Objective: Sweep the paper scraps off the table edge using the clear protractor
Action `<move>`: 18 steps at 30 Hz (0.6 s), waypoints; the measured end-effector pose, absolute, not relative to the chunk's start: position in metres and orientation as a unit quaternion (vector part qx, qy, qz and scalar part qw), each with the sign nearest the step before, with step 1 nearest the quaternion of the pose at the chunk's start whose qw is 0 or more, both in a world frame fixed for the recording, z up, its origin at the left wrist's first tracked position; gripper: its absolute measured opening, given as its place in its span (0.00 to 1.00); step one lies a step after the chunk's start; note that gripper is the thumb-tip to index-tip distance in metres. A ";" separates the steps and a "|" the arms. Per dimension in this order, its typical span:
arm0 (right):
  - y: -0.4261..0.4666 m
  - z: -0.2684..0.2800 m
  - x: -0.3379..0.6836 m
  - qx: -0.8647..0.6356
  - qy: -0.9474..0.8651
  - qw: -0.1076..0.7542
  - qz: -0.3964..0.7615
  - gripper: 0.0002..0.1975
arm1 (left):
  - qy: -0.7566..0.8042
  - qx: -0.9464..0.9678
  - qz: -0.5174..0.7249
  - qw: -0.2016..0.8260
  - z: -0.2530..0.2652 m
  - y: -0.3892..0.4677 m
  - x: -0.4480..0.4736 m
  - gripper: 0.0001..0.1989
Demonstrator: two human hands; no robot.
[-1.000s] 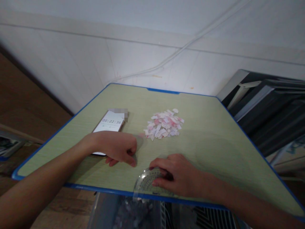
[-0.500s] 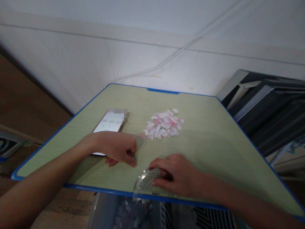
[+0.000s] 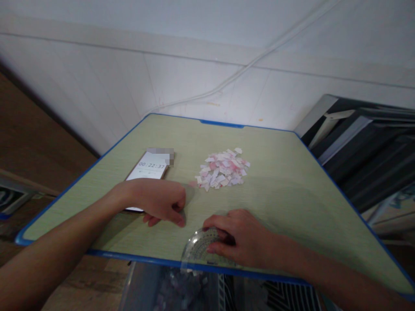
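Note:
A clear plastic protractor (image 3: 197, 248) lies at the table's near edge, its rim overhanging slightly. My right hand (image 3: 244, 237) grips it, fingers over the curved side and thumb on its face. My left hand (image 3: 162, 199) is curled into a loose fist on the table and covers the lower part of a phone (image 3: 147, 166); nothing shows in its fingers. The phone's screen reads 00:22:37. Beyond both hands sits a heap of torn paper scraps (image 3: 223, 168), white and pink.
The pale green table (image 3: 275, 155) has a blue rim and stands against a white wall (image 3: 194, 77) with a cable across it. Below the near edge is a clear bin (image 3: 175, 289) with scraps in it. Dark flat boards (image 3: 372, 142) lean at the right.

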State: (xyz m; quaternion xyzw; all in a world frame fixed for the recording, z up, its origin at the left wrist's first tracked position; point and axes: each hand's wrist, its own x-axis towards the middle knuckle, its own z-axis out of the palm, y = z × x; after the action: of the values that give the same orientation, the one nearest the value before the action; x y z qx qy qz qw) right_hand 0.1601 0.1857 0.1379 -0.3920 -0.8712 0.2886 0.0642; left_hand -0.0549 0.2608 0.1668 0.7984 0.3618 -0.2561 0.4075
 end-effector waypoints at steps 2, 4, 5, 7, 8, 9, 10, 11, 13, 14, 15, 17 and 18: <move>0.185 0.138 0.160 -0.396 -0.869 0.059 0.289 0.17 | 0.363 0.798 -0.256 0.407 0.167 0.260 -0.055 0.17; 0.185 0.138 0.160 -0.395 -0.871 0.061 0.287 0.16 | 0.364 0.799 -0.254 0.406 0.166 0.260 -0.055 0.16; 0.185 0.138 0.161 -0.392 -0.871 0.066 0.289 0.15 | 0.365 0.800 -0.252 0.405 0.166 0.260 -0.055 0.16; 0.186 0.137 0.162 -0.387 -0.865 0.079 0.309 0.14 | 0.364 0.801 -0.250 0.404 0.166 0.260 -0.055 0.16; 0.186 0.137 0.163 -0.384 -0.859 0.087 0.328 0.14 | 0.363 0.801 -0.251 0.404 0.166 0.261 -0.055 0.16; 0.188 0.137 0.164 -0.383 -0.850 0.096 0.349 0.14 | 0.363 0.800 -0.253 0.406 0.166 0.261 -0.055 0.16; 0.189 0.136 0.165 -0.383 -0.839 0.108 0.370 0.14 | 0.364 0.798 -0.255 0.407 0.166 0.261 -0.055 0.17; 0.191 0.136 0.167 -0.385 -0.829 0.124 0.386 0.13 | 0.365 0.796 -0.256 0.409 0.167 0.261 -0.055 0.17; 0.196 0.136 0.170 -0.395 -0.809 0.164 0.403 0.12 | 0.366 0.793 -0.258 0.413 0.167 0.261 -0.055 0.16; 0.199 0.136 0.173 -0.403 -0.800 0.184 0.405 0.12 | 0.366 0.793 -0.257 0.414 0.167 0.261 -0.055 0.16; 0.202 0.136 0.175 -0.411 -0.792 0.199 0.405 0.12 | 0.365 0.794 -0.256 0.412 0.167 0.261 -0.054 0.16; 0.206 0.136 0.178 -0.423 -0.786 0.217 0.395 0.12 | 0.363 0.796 -0.259 0.410 0.168 0.261 -0.054 0.16; 0.207 0.135 0.179 -0.426 -0.788 0.217 0.387 0.12 | 0.363 0.795 -0.262 0.410 0.168 0.261 -0.054 0.17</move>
State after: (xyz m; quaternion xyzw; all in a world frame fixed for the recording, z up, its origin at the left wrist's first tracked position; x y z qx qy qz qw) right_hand 0.1786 0.2071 0.1349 -0.4263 -0.7885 0.3870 0.2165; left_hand -0.0538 0.2612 0.1677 0.7948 0.3634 -0.2615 0.4097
